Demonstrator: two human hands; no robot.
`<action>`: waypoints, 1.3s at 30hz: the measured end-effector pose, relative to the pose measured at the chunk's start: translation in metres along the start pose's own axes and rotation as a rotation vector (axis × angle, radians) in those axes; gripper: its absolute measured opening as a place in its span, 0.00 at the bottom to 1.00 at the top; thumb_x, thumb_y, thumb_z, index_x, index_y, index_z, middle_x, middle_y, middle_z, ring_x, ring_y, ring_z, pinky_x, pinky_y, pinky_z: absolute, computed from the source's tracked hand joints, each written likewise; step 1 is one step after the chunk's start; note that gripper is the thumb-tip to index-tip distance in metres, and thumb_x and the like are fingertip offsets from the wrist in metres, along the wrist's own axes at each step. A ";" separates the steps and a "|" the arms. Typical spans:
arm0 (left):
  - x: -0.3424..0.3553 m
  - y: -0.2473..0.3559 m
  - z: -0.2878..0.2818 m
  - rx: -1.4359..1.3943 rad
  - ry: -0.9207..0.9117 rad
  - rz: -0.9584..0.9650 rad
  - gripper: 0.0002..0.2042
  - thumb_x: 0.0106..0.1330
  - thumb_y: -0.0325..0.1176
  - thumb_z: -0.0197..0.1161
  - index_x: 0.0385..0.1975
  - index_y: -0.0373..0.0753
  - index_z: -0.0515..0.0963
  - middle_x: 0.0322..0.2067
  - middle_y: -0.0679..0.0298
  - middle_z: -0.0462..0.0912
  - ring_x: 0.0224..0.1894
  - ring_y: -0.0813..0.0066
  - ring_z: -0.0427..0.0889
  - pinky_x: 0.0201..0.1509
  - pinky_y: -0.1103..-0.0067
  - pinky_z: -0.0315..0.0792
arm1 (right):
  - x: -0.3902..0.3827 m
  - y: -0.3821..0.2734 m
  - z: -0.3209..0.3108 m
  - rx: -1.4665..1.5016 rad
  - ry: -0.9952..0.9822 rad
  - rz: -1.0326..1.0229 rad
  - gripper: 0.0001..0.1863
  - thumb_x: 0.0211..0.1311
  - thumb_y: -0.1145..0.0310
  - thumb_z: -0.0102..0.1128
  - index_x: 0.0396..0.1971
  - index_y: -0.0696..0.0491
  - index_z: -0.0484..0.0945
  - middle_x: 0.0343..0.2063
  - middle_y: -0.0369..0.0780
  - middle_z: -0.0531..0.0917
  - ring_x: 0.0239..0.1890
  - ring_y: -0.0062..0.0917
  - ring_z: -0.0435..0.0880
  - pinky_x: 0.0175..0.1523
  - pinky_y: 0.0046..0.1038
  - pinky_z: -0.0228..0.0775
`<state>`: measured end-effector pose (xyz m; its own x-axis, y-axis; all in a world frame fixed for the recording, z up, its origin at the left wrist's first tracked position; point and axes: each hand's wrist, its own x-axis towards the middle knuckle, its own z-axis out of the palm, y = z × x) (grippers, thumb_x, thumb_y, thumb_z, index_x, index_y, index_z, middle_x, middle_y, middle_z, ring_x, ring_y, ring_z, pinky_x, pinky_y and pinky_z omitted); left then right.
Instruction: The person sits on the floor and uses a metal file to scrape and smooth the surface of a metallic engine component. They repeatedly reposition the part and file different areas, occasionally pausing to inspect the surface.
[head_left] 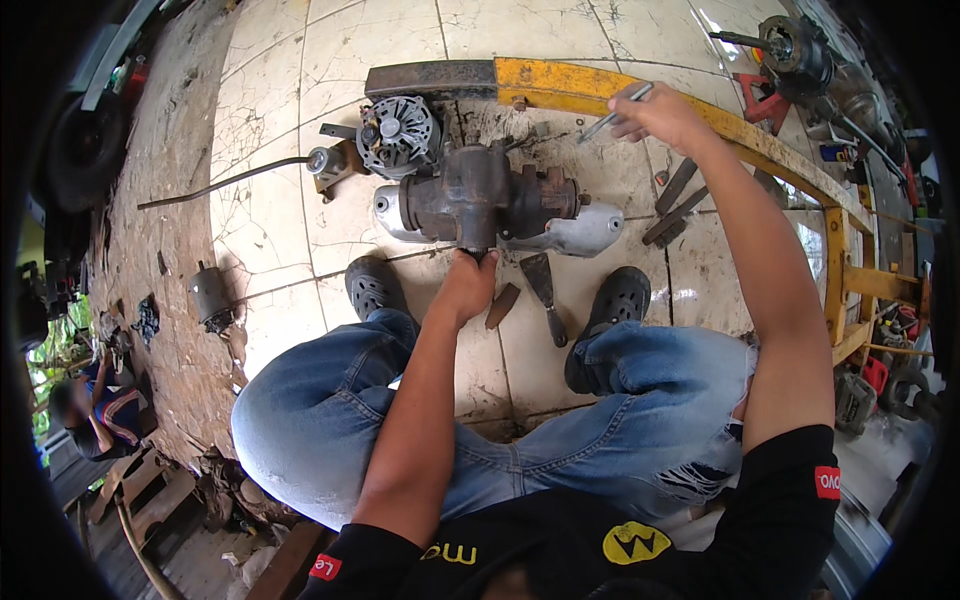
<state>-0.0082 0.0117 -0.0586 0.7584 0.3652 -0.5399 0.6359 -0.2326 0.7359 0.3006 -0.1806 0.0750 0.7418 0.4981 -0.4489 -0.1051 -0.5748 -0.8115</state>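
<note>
A dark, greasy cast-metal housing [483,195] with a stubby cross-shaped body lies on the tiled floor between my feet. Silver metal arms [570,230] stick out beneath it on both sides. My left hand [467,285] is closed around the short shaft at its near end. Raised to the right, beyond the housing, my right hand [655,115] grips a thin grey metal rod [610,115] that slants down to the left; its exact kind is unclear. Near my left hand lie a scraper [540,285] with a wide blade and a small brown block [503,306].
An alternator [398,135] sits behind the housing, beside a small part with a long bent rod [230,183]. A yellow steel frame [600,85] curves round the far and right sides. A metal cylinder [210,297] stands left; another person [100,405] sits far left.
</note>
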 end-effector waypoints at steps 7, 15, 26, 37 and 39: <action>-0.006 0.000 -0.001 -0.028 0.011 -0.020 0.21 0.71 0.42 0.52 0.47 0.27 0.63 0.25 0.60 0.75 0.25 0.73 0.77 0.29 0.75 0.72 | 0.019 0.033 0.008 0.032 -0.053 0.102 0.14 0.61 0.66 0.62 0.40 0.61 0.76 0.33 0.45 0.83 0.34 0.29 0.86 0.29 0.25 0.74; -0.022 0.010 0.002 0.020 -0.036 -0.116 0.24 0.69 0.42 0.52 0.50 0.24 0.61 0.40 0.33 0.76 0.47 0.37 0.76 0.51 0.62 0.69 | 0.011 0.035 0.020 0.187 -0.264 0.219 0.15 0.60 0.65 0.63 0.41 0.60 0.76 0.34 0.44 0.82 0.32 0.29 0.85 0.33 0.27 0.74; -0.023 -0.025 0.018 0.090 0.112 0.090 0.22 0.70 0.44 0.52 0.45 0.26 0.62 0.27 0.52 0.79 0.29 0.63 0.81 0.36 0.69 0.73 | 0.015 0.022 0.021 0.096 -0.132 0.136 0.11 0.62 0.66 0.60 0.36 0.59 0.77 0.29 0.42 0.83 0.28 0.25 0.84 0.29 0.26 0.74; -0.020 -0.039 0.025 0.001 0.126 0.183 0.20 0.69 0.41 0.54 0.47 0.28 0.62 0.26 0.54 0.78 0.26 0.68 0.80 0.32 0.72 0.72 | 0.042 0.017 0.039 -0.117 0.022 -0.036 0.12 0.63 0.66 0.58 0.39 0.60 0.75 0.30 0.44 0.82 0.27 0.27 0.84 0.30 0.27 0.76; -0.025 -0.032 0.021 0.028 0.100 0.123 0.21 0.69 0.42 0.53 0.48 0.27 0.62 0.29 0.51 0.79 0.30 0.63 0.80 0.35 0.70 0.73 | 0.037 0.010 0.035 0.010 -0.100 0.080 0.12 0.63 0.66 0.58 0.39 0.60 0.75 0.30 0.44 0.82 0.27 0.27 0.84 0.30 0.26 0.76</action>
<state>-0.0444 -0.0089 -0.0771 0.8135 0.4198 -0.4025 0.5442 -0.3053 0.7815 0.3035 -0.1453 0.0375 0.6615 0.5134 -0.5466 -0.1680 -0.6089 -0.7752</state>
